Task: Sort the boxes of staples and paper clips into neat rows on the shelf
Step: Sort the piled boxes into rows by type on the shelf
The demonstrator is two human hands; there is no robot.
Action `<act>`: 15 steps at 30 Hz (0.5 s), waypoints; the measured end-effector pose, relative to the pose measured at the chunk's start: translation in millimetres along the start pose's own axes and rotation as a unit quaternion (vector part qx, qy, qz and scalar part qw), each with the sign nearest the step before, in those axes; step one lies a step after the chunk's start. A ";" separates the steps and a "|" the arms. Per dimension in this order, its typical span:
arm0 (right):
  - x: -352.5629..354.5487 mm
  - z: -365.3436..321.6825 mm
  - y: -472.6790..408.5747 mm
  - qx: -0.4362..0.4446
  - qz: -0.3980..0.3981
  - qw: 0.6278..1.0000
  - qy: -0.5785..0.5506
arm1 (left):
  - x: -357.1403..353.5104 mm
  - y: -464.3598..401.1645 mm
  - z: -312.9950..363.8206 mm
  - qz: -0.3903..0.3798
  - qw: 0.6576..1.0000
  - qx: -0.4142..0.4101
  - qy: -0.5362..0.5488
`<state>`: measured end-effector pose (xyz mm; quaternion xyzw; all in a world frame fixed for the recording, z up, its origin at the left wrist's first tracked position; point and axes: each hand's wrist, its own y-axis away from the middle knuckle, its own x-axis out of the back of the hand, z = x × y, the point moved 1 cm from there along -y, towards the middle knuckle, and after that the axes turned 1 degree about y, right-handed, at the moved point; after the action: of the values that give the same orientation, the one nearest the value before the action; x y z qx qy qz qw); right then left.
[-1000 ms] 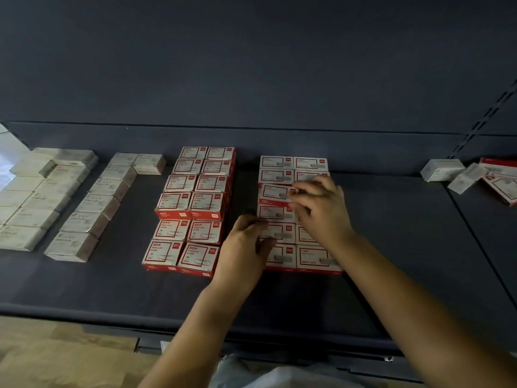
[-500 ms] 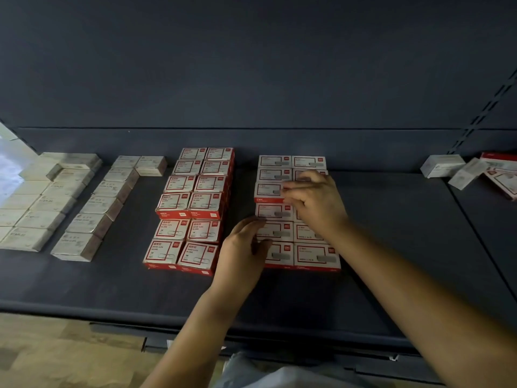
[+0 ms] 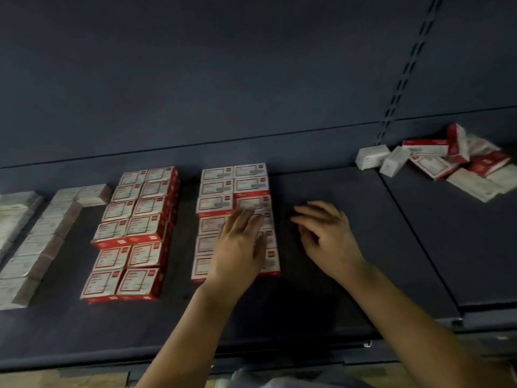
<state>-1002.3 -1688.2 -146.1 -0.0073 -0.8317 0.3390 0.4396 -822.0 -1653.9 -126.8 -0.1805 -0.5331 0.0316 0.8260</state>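
Note:
Two double rows of red-and-white boxes lie on the dark shelf (image 3: 349, 247). The left block (image 3: 134, 233) is stacked two high at its back part. The right block (image 3: 232, 191) lies under my left hand (image 3: 240, 247), whose straight fingers rest flat on its nearer boxes. Just right of that block, my right hand (image 3: 327, 236) hovers over bare shelf with loosely spread fingers and holds nothing. Rows of pale grey-white boxes (image 3: 42, 239) run along the far left.
A loose heap of red and white boxes (image 3: 444, 161) lies at the back right, on the neighbouring shelf panel. A seam (image 3: 414, 233) divides the two panels. A slotted upright (image 3: 402, 79) runs up the back wall. The shelf's front edge (image 3: 195, 351) is near me.
My right hand has left the right block's boxes and moved right over bare shelf. My left hand has moved from the block's left side onto its top. The view has swung right.

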 end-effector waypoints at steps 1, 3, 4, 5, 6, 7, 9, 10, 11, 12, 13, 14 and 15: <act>8.6 11.0 5.5 -0.012 0.009 1.000 0.002 | -6.2 -4.0 7.2 -0.005 1.000 -0.006 -0.001; 26.4 33.2 14.8 -0.033 0.026 0.999 0.002 | -17.2 -12.4 22.8 -0.015 0.999 -0.027 -0.008; 35.3 44.1 18.6 -0.044 0.033 0.998 0.001 | -22.1 -16.7 31.2 -0.017 0.999 -0.041 -0.013; 44.0 54.6 22.1 -0.056 0.043 0.997 0.002 | -27.9 -21.8 38.4 -0.019 0.998 -0.052 -0.015; 52.6 64.4 24.7 -0.073 0.052 0.996 0.004 | -32.9 -26.9 45.4 -0.020 0.998 -0.058 -0.017; 61.2 73.2 25.8 -0.090 0.060 0.994 0.009 | -37.2 -32.1 52.0 -0.019 0.998 -0.064 -0.017; 77.8 87.5 21.8 -0.141 0.076 0.987 0.022 | -45.2 -42.1 64.3 -0.022 0.998 -0.064 -0.011; 84.2 94.8 17.0 -0.182 0.074 0.980 0.022 | -49.6 -46.4 70.3 -0.033 0.998 -0.058 -0.004; 88.3 103.5 10.9 -0.227 0.060 0.972 0.017 | -53.4 -49.8 76.7 -0.043 0.997 -0.057 0.000; 90.7 112.9 4.2 -0.265 0.034 0.964 0.009 | -56.5 -52.8 82.9 -0.046 0.997 -0.060 0.002; 92.2 122.0 -2.9 -0.289 0.004 0.957 0.006 | -59.4 -55.4 88.6 -0.048 0.997 -0.064 0.002; 93.0 129.7 -10.0 -0.299 -0.025 0.954 0.008 | -60.7 -57.7 94.4 -0.052 0.996 -0.065 0.001; 93.7 135.8 -16.5 -0.303 -0.054 0.951 0.013 | -62.2 -60.5 98.7 -0.060 0.996 -0.065 -0.001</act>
<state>-1155.0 -1747.5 -120.7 -0.1000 -0.8886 0.0469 0.4453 -945.2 -1699.5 -124.6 -0.2008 -0.5452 -0.0526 0.8122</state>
